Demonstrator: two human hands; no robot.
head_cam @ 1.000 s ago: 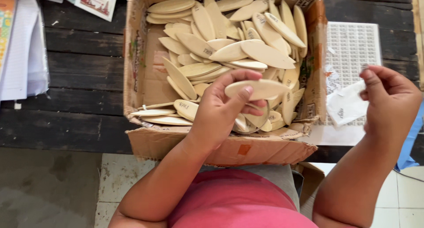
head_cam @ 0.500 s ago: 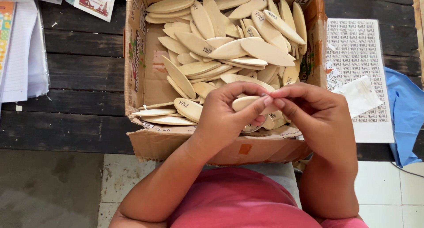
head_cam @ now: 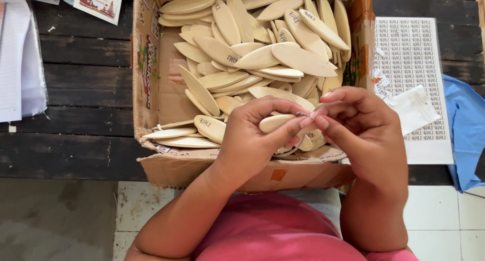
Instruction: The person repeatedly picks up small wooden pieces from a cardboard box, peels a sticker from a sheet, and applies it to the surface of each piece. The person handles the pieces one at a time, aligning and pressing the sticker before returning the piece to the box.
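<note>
My left hand (head_cam: 255, 139) grips a pale, oval wooden piece (head_cam: 275, 122) over the front right corner of an open cardboard box (head_cam: 151, 64). My right hand (head_cam: 361, 127) meets it from the right, its fingertips pinched at the end of that piece, pressing on something too small to make out. The box holds several more flat oval wooden pieces (head_cam: 262, 54), some with small dark lettering. To the right of the box lies a white sheet of small printed stickers (head_cam: 414, 54), with a loose white scrap (head_cam: 414, 109) on it.
The box rests on a dark wooden plank table (head_cam: 81, 109). Stacked papers in a clear sleeve (head_cam: 20, 59) lie at the left, a printed card (head_cam: 98, 1) at the top left. Blue cloth (head_cam: 467, 129) lies at the right edge. Below are grey floor and white tiles.
My right hand has come from the sticker sheet over to the wooden piece held in my left hand. Both hands now meet at the piece.
</note>
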